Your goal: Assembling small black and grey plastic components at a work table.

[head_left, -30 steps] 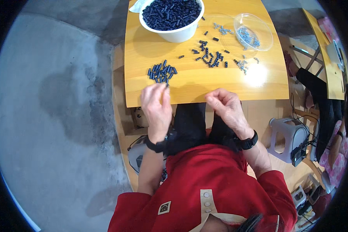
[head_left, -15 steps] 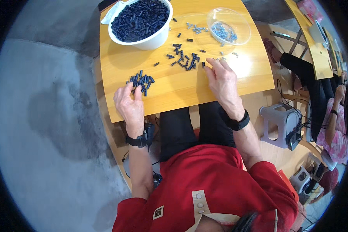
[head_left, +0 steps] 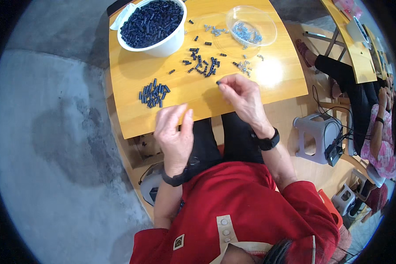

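We see the right hand with fingers pinched on a small dark plastic cylinder above the wooden counter; left hand empty, fingers loosely open. We judge the cylinder light, stiff, best gripped across its sides.

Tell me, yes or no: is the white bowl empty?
No, the white bowl at the far left of the wooden table is heaped with small dark cylindrical pieces.
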Tool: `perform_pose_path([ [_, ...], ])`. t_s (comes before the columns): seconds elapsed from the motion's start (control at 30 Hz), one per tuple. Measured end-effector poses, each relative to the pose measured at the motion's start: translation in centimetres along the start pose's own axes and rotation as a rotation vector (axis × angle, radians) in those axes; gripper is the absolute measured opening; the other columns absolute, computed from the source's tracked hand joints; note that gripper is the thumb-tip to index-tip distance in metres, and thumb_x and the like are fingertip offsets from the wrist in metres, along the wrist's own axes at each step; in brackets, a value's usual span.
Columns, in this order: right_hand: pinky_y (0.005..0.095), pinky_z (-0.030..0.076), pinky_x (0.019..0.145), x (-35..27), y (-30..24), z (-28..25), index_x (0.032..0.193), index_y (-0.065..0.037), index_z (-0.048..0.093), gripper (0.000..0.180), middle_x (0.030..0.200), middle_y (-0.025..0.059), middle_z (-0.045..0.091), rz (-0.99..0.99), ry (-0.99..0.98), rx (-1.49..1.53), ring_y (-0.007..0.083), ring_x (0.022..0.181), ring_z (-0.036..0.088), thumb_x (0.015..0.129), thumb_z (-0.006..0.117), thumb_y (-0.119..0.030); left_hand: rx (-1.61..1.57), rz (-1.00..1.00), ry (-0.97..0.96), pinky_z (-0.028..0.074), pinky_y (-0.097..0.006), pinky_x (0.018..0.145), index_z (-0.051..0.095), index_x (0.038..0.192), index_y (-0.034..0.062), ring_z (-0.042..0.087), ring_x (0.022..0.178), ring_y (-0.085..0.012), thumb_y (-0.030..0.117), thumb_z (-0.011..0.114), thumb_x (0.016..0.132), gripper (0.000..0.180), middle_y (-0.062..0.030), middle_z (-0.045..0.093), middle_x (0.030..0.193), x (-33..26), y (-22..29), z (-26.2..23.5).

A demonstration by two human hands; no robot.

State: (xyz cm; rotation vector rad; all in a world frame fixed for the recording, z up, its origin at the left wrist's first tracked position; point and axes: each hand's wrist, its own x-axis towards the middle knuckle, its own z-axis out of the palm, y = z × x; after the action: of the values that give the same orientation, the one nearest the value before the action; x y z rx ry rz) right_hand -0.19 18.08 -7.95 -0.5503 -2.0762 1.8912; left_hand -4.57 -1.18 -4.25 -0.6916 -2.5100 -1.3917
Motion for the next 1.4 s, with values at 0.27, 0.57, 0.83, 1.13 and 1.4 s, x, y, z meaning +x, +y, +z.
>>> perform_pose_path([
  [0.27, 0.027, 0.06, 0.069, -5.2, -1.5, 1.2, 0.109, 0.003, 0.066, 0.018, 0.089, 0.0092, 0.07, 0.145, -0.23, 0.688, 0.0129, 0.076, 0.069, 0.094, 0.064, -0.005, -0.246, 0.075, -0.103, 0.053, -0.033, 0.085, 0.07, 0.106, -0.0025, 0.068, 0.097, -0.0257, -0.001, 0.066, 0.086, 0.02, -0.0168, 0.069, 0.105, -1.0, 2.3, 1.5],
  [0.57, 0.0254, 0.06, 0.069, -6.0, -2.8, 1.3, 0.101, 0.002, 0.066, 0.011, 0.087, 0.0069, 0.069, 0.183, -0.222, 0.633, 0.0115, 0.076, 0.068, 0.092, 0.066, -0.004, -0.321, 0.006, -0.085, 0.055, -0.029, 0.078, 0.071, 0.106, -0.0017, 0.069, 0.088, -0.0209, -0.005, 0.065, 0.086, 0.021, -0.015, 0.071, 0.098, -2.5, 2.5, 1.1],
  [0.83, 0.0211, 0.051, 0.058, -5.4, -3.5, 0.1, 0.095, -0.002, 0.064, 0.012, 0.081, 0.0009, 0.066, 0.244, -0.353, 0.367, 0.0056, 0.066, 0.06, 0.094, 0.066, -0.013, -0.245, 0.128, -0.214, 0.051, -0.026, 0.07, 0.07, 0.104, -0.0029, 0.063, 0.077, -0.0145, -0.006, 0.066, 0.087, 0.018, -0.0087, 0.068, 0.09, -1.9, 2.0, -0.2],
  [1.13, 0.0211, 0.045, 0.059, -5.7, -2.4, 1.5, 0.099, -0.004, 0.069, 0.019, 0.081, -0.0013, 0.06, -0.128, -0.208, 0.343, 0.0059, 0.07, 0.056, 0.082, 0.077, -0.007, -1.223, -0.502, -0.138, 0.056, -0.029, 0.084, 0.063, 0.103, -0.0033, 0.068, 0.089, -0.0159, -0.003, 0.064, 0.09, 0.013, -0.0119, 0.07, 0.097, -3.2, 1.1, 0.4],
  [1.4, 0.0247, 0.044, 0.055, -5.0, -3.9, 1.3, 0.089, -0.003, 0.068, 0.012, 0.077, 0.0042, 0.059, -0.299, -0.199, -0.026, 0.0106, 0.064, 0.055, 0.08, 0.076, -0.006, -0.848, -0.391, -0.156, 0.054, -0.026, 0.081, 0.067, 0.104, -0.0038, 0.067, 0.087, -0.0146, -0.001, 0.067, 0.089, 0.015, -0.0094, 0.071, 0.098, -3.4, 0.5, 0.0],
])
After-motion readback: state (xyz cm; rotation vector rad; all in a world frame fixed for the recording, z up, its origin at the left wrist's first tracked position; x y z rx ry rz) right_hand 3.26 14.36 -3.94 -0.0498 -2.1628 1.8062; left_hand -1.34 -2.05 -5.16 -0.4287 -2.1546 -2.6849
